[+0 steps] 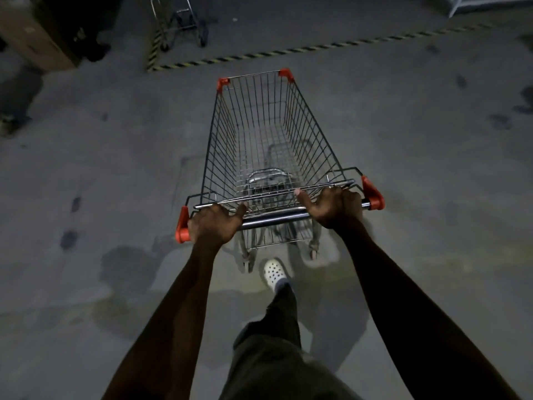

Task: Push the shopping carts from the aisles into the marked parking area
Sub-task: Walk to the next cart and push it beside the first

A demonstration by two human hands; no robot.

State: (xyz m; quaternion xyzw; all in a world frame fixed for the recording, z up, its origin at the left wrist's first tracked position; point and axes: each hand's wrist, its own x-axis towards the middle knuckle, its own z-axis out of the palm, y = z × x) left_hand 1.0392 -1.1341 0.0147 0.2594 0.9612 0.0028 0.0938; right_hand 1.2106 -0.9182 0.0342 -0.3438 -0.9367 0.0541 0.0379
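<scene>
Both hands clamped on the handle bar, left hand and right hand, wire cart facing the striped floor line.

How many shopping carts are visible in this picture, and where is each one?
2. The near cart is in the centre, gripped by the left hand and right hand. The far cart stands at the top, beyond the striped line, partly cut off. Others may be hidden.

The cart stands on the floor straight ahead of the person. The left hand and right hand grip opposite ends of its handle. A foot is just behind its rear wheels. Beyond the cart runs a taped line, and a second cart stands past it, to the left.
</scene>
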